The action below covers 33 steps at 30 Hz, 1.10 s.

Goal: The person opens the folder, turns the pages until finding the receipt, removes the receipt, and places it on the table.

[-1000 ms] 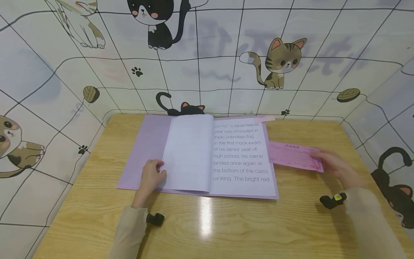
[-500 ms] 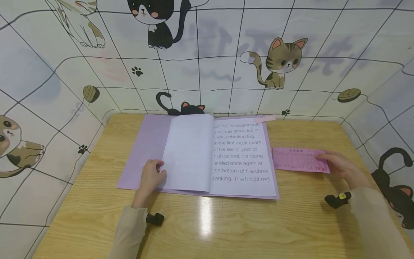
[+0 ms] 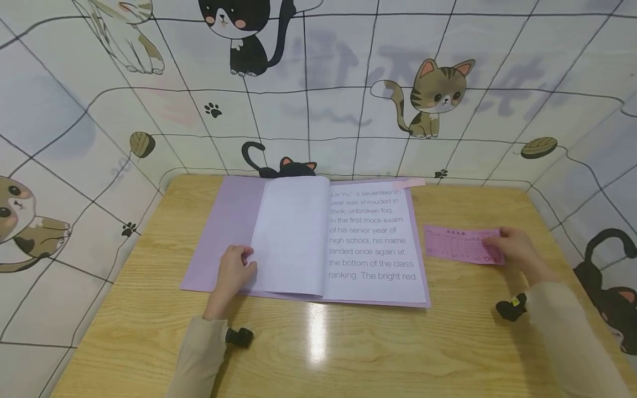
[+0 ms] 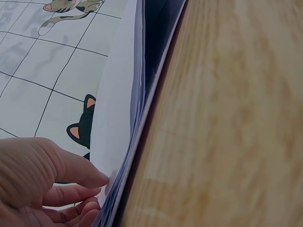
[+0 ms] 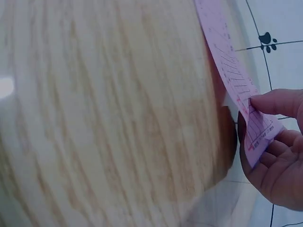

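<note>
An open booklet with a lilac cover (image 3: 204,260) lies on the wooden table, showing a blank white left page (image 3: 291,232) and a right page (image 3: 368,237) of large English print. At the lower left edge of the blank page is my left hand (image 3: 234,271), its thumb and curled fingers holding the leaves' edge, as the left wrist view shows. Right of the booklet, my right hand (image 3: 520,251) pinches the right end of a pink printed receipt slip (image 3: 458,243). In the right wrist view the thumb lies over the slip (image 5: 232,71), with fingers behind it.
A pale pink strip (image 3: 410,183) sticks out at the booklet's top right corner. Behind and beside the table (image 3: 378,354) stand white gridded walls with cartoon cats (image 3: 438,94). Both forearms wear small black wrist cameras (image 3: 240,336).
The pink slip has come away from the booklet's right edge, where its left end was, and now lies just right of it in my right hand. The left hand has stayed put.
</note>
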Motion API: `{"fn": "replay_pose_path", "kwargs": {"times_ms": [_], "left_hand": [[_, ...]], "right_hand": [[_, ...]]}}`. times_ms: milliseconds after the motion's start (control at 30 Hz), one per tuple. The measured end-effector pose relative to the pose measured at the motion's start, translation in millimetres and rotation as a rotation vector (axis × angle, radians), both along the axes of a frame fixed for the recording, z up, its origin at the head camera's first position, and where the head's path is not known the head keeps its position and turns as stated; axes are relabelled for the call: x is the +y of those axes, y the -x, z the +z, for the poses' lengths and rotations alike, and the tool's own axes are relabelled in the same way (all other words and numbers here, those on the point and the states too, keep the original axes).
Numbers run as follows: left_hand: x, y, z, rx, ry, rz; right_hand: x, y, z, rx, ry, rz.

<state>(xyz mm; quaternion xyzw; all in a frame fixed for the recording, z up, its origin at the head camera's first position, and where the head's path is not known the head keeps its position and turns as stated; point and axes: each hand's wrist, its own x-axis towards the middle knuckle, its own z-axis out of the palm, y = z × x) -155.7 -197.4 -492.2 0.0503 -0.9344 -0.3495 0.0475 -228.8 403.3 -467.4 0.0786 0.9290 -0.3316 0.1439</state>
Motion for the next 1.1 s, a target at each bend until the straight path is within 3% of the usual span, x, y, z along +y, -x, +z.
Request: {"fn": "replay_pose_path", "kwargs": {"times_ms": [233, 500, 700, 900, 1100], "left_hand": [[1, 0.5, 1.2, -0.012, 0.001, 0.0], [1, 2.2, 2.4, -0.013, 0.009, -0.005], [0, 4.0, 3.7, -0.006, 0.011, -0.023], [5, 2.4, 10.1, -0.035, 0.029, -0.063], [19, 6.1, 22.8, 0.051, 0.066, -0.077]], "right_hand": [[-10, 1.2, -7.9, 0.142, -0.097, 0.009], [-19, 7.0, -13.5, 0.144, -0.15, -0.048], [-22, 4.9, -10.7, 0.2, -0.181, -0.04], [-32, -4.2, -4.9, 0.265, -0.115, -0.095], [-64, -3.1, 5.5, 0.432, -0.069, -0.014]]}}
